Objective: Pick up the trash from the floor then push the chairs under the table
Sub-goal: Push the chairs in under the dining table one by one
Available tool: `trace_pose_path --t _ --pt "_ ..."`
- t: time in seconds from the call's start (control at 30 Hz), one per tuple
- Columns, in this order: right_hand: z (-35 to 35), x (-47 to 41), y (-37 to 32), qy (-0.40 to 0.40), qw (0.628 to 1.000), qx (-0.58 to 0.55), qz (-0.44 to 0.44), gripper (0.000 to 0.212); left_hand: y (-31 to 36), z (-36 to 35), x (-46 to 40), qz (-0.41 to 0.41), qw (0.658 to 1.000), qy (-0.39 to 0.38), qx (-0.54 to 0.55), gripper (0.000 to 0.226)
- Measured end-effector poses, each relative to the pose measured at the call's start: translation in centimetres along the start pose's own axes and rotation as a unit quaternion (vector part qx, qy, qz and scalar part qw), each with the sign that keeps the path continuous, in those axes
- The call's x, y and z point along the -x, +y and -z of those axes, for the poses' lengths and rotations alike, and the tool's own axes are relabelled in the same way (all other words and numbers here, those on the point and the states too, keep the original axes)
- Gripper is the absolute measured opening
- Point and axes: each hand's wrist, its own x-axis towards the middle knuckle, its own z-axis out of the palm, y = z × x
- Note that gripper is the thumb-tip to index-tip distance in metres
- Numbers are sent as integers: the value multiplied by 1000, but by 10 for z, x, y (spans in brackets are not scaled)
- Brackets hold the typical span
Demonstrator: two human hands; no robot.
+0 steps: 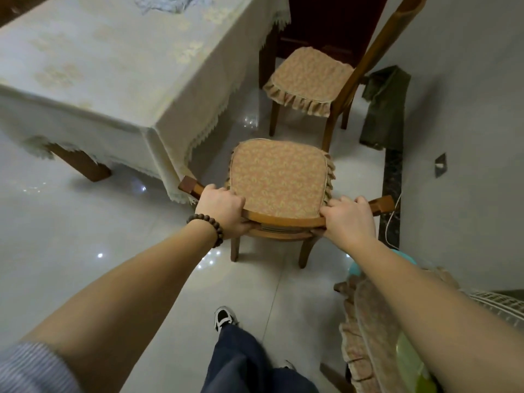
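A wooden chair [279, 180] with an orange patterned seat cushion stands just right of the table's near corner, its curved top rail toward me. My left hand [222, 209] grips the left part of that rail, and my right hand [347, 218] grips the right part. The table [119, 66] is covered with a pale lace-edged cloth and fills the upper left. A second matching chair [310, 78] stands farther back beside the table's right side. No trash shows on the floor.
A dark green cloth [385, 109] hangs against the wall on the right, above a dark floor strip. Another cushioned chair [365, 321] with a green and a teal object sits at lower right. My shoe [224, 317] is on the glossy tile floor.
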Motion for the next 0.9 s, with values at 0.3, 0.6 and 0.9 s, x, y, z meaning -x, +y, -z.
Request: trace_pose_path --t 0.3,0.6,0.9 --pt "4 -8 23 -25 999 9 43 29 18 7 -1 22 999 -42 1 53" --pt "8 -36 86 -41 995 51 74 32 57 26 -41 19 998 -59 2 61" --pt "14 -113 173 -55 990 91 89 36 81 52 -124 -9 1000 -4 21 56"
